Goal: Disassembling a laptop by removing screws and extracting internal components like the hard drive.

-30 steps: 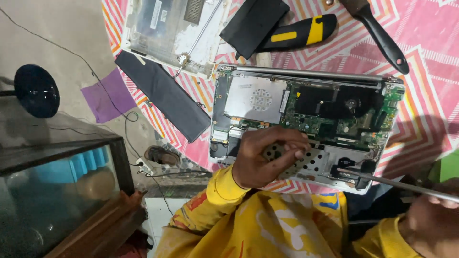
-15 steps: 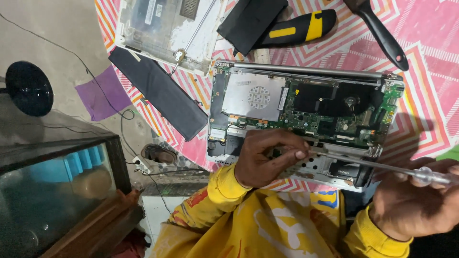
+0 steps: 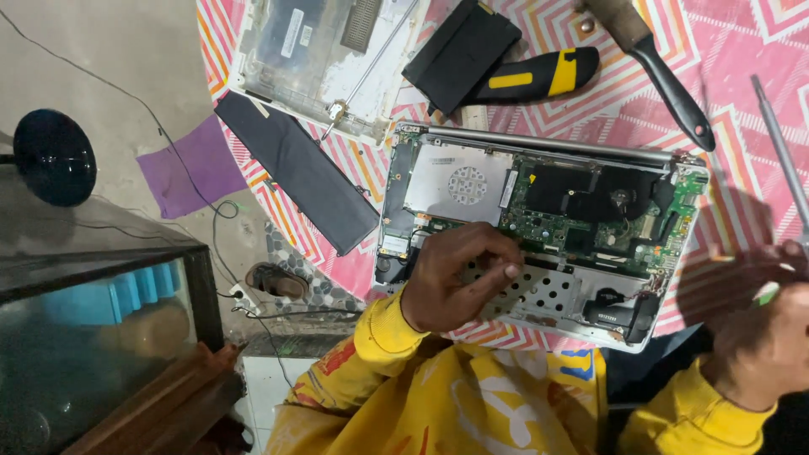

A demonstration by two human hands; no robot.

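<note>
A grey floor [image 3: 109,76] lies to the left; a tabletop [image 3: 742,50] covered by a pink and white zigzag cloth fills the upper right. At lower left stands a dark glass tank [image 3: 93,337].

An opened laptop [image 3: 539,227], bottom cover off, lies on the tabletop just in front of the person, with its green circuit board [image 3: 590,223] and a perforated metal plate [image 3: 548,291] exposed. The removed white cover [image 3: 320,50] lies at the far left edge of the tabletop. A long black battery pack [image 3: 295,168] lies diagonally between the cover and the laptop. A black flat panel [image 3: 459,50] rests beyond the laptop, partly over a black and yellow tool handle [image 3: 531,80]. A black-handled brush [image 3: 666,80] lies to the right of it.

The left hand [image 3: 459,282] rests on the laptop's near edge, fingers curled onto the metal plate, pinching nothing that can be made out. The right hand [image 3: 763,324], blurred at the right edge, is closed around a screwdriver [image 3: 784,160] whose thin shaft points away, clear of the laptop.
</note>
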